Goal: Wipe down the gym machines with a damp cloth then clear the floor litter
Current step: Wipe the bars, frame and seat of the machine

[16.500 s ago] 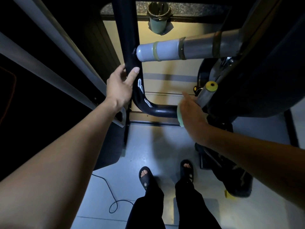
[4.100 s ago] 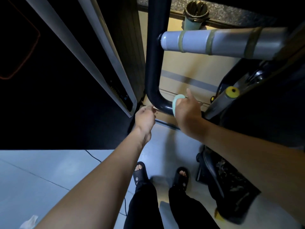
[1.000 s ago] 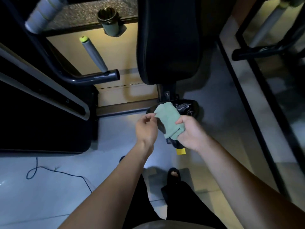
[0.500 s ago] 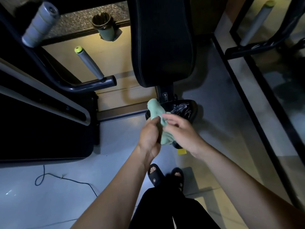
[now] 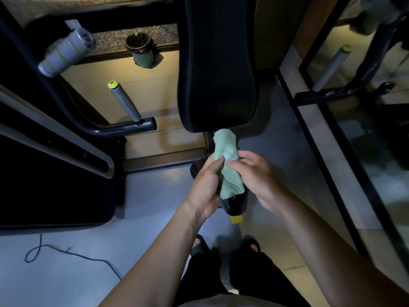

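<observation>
Cloth (image 5: 228,165), green and bunched, pinched between both hands: left hand (image 5: 207,187) and right hand (image 5: 256,176)

words: you can read none | numbers: you can read none | brand marks: none you can make out | yellow tag (image 5: 236,219) under the seat: you see no letters on it, too small and dim
</observation>
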